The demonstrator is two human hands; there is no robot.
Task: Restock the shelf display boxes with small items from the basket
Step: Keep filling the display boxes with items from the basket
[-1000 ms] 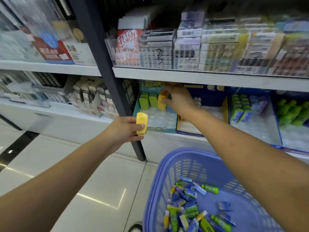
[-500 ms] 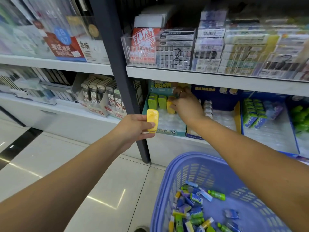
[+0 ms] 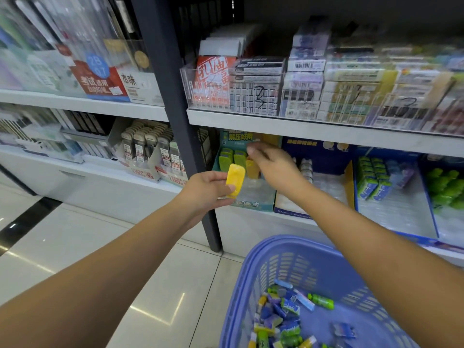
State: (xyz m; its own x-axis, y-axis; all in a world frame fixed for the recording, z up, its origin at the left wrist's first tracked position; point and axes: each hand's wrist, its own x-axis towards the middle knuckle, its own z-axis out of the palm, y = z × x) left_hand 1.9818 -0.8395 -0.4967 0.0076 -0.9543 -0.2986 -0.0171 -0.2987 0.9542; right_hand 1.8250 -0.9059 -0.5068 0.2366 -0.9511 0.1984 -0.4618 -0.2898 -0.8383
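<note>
My left hand (image 3: 204, 190) pinches a small yellow item (image 3: 235, 180) just in front of the teal display box (image 3: 253, 205) on the lower shelf. Green items (image 3: 229, 159) and a yellow item (image 3: 252, 169) stand at the back of that box. My right hand (image 3: 273, 165) hovers over the box with loosely bent fingers and holds nothing that I can see. Below, the purple basket (image 3: 253, 292) holds several small green, blue and yellow items (image 3: 283, 315).
A dark upright post (image 3: 173, 116) stands left of the teal box. Blue display boxes (image 3: 351, 187) with green packs (image 3: 371, 177) sit to the right. The upper shelf (image 3: 313, 129) overhangs the boxes. White tiled floor (image 3: 88, 252) lies to the left.
My right hand has let go of the yellow item it set in the box and lifted off it. My left hand has carried its yellow item closer to the box.
</note>
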